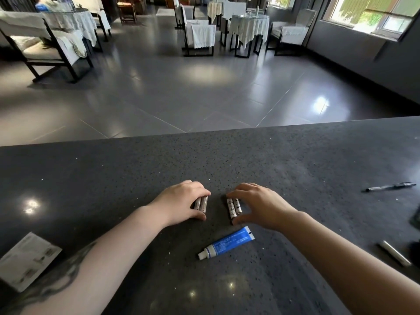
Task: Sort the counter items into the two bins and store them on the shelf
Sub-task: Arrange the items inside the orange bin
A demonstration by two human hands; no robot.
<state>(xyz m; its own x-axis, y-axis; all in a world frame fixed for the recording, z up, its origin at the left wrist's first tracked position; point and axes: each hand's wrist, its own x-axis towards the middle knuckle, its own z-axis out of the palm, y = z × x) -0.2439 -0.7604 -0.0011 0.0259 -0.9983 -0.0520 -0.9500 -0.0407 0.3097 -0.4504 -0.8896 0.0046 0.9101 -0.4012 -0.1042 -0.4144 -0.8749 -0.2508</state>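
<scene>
Two pairs of white batteries lie on the dark speckled counter (pixel 227 160). My left hand (pixel 181 202) curls around the left pair of batteries (pixel 201 204), thumb and fingers touching them. My right hand (pixel 259 206) arches over the right pair of batteries (pixel 234 208), fingertips at their far end and thumb at their near end. Just in front of my right hand a blue tube with a white cap (pixel 227 243) lies at a slant. No bin or shelf is in view.
A black marker (pixel 391 187) lies at the far right, a white stick-shaped item (pixel 394 253) nearer on the right, and a dark object at the right edge. A printed card (pixel 25 260) sits at the near left. Beyond the counter's far edge are floor, tables and chairs.
</scene>
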